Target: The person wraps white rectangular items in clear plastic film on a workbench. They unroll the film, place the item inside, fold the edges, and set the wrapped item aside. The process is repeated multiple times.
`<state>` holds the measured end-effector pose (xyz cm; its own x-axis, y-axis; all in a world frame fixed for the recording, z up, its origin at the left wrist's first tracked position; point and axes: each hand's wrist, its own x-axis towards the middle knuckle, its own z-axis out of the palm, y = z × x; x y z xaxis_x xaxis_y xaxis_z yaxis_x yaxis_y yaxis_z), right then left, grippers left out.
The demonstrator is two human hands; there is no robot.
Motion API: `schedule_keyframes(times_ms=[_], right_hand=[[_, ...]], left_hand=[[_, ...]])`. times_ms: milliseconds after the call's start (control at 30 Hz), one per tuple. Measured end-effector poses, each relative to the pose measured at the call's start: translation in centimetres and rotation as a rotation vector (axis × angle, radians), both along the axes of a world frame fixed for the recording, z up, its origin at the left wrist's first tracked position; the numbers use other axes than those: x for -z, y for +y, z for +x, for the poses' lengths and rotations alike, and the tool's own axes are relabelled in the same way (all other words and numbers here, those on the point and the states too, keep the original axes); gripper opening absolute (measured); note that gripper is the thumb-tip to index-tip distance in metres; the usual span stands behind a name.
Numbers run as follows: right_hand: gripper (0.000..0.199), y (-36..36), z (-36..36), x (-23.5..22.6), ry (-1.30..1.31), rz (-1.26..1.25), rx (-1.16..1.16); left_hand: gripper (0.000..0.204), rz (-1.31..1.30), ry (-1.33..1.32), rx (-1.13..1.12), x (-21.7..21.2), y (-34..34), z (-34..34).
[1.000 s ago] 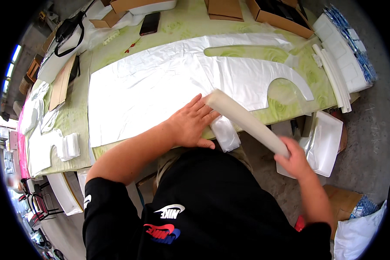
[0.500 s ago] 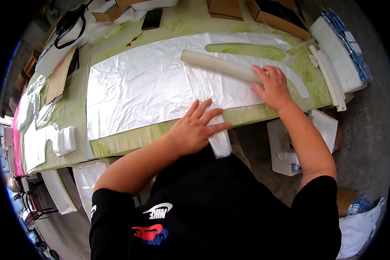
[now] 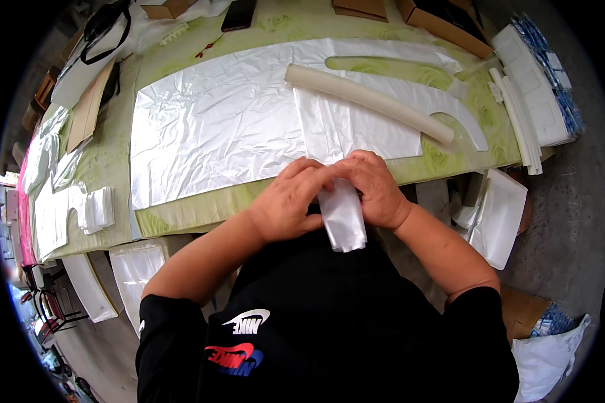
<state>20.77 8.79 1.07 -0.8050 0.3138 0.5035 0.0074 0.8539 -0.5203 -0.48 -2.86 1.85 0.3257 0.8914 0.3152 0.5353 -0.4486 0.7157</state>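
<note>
A long table (image 3: 181, 215) is covered by a pale green cloth with a faint rose pattern, and most of its top is taken up by a large cut sheet of thin, crinkled white plastic (image 3: 215, 134) with curved cut-outs at its right end. A cream-coloured roll (image 3: 370, 101) is laid diagonally across that sheet, well apart from the hands. At the near edge of the table a folded strip of clear plastic film (image 3: 343, 218) is gripped between both hands and hangs down over the edge in front of the dark shirt; the fingers of the left hand (image 3: 290, 201) and the right hand (image 3: 375, 191) are closed on its upper end, thumbs and fingertips meeting there. Cardboard boxes (image 3: 444, 23) are set along the far edge, with a dark phone (image 3: 238, 13) and a black strap (image 3: 104, 30) further left. White stacked pieces (image 3: 534, 94) are piled at the right end (blue-edged packets beside them). More white cut pieces (image 3: 67, 208) are spread on the left part of the table. Grey concrete floor (image 3: 571, 221) is seen to the right, with a white folded sheet (image 3: 501, 215) and a white bag (image 3: 551, 356) lying on it.
</note>
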Motion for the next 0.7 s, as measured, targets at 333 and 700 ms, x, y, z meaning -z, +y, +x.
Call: schedule_keyframes(times_ms=[333, 700], right_hand=[[0.034, 1.1, -2.9, -1.3, -0.384, -0.598, 0.476], [0.038, 2.8, -5.2, -2.8, -0.603, -0.531, 0.54]], left_hand=[[0.096, -0.15, 0.111, -0.517, 0.9, 0.9, 0.7], [0.089, 0.005, 0.567, -0.368, 1.0, 2.8, 0.5]])
